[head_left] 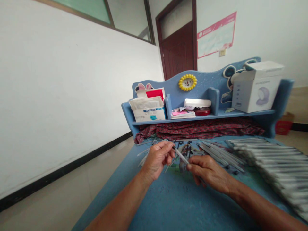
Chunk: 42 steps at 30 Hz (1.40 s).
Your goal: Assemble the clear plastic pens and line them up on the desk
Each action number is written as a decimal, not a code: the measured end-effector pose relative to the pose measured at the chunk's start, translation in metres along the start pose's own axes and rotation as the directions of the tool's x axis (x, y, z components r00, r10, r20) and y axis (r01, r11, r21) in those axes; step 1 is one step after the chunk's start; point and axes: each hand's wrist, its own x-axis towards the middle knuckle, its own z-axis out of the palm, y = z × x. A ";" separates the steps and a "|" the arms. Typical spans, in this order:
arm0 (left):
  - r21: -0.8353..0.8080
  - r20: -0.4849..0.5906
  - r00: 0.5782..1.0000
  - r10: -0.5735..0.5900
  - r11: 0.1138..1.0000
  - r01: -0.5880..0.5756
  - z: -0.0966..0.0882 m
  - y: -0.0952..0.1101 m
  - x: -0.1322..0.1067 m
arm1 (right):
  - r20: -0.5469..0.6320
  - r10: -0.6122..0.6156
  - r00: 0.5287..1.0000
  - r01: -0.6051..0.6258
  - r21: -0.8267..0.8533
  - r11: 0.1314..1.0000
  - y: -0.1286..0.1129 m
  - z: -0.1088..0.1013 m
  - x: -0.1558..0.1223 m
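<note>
A person's left hand (157, 158) and right hand (209, 173) hold a thin grey tube (181, 155) between them, just above a blue tabletop (173, 199). The left hand's fingers are pinched closed on the tube's upper end. The right hand is curled nearly shut, with thumb and forefinger gripping the lower end.

The tube's long axis runs on a diagonal across the frame, from the left fingertips down and to the right into the right hand. It lies close to level with the tabletop. Which end is the tip cannot be told, because the piece is small and slightly blurred.

The risk appears to lie in the fingertip grip. A piece this slender, held only at its ends, could slip from a pinch and drop among the loose pieces (216, 154) scattered just beyond the hands, where it would be hard to pick out. Uneven pressure from the two hands might also bend it. A wide sweep of the right forearm could disturb the stacked tubes (276, 163) lying near it on the right.

Behind the hands, a plaid cloth (199, 128) lies bunched under a blue shelf (204, 115) that carries a white box (256, 88).
</note>
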 end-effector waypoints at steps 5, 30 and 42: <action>0.051 -0.051 0.999 0.010 0.999 -0.008 0.000 -0.001 0.001 | 0.010 0.001 1.000 -0.001 -0.050 0.999 -0.003 0.001 0.001; 0.080 0.005 1.000 -0.016 0.997 0.016 0.001 0.001 0.000 | 0.014 0.005 1.000 -0.004 -0.061 0.998 -0.004 -0.001 0.001; 0.088 0.025 1.000 -0.002 0.996 -0.001 -0.001 0.002 0.000 | 0.017 0.006 1.000 -0.005 -0.057 0.998 -0.005 0.000 0.001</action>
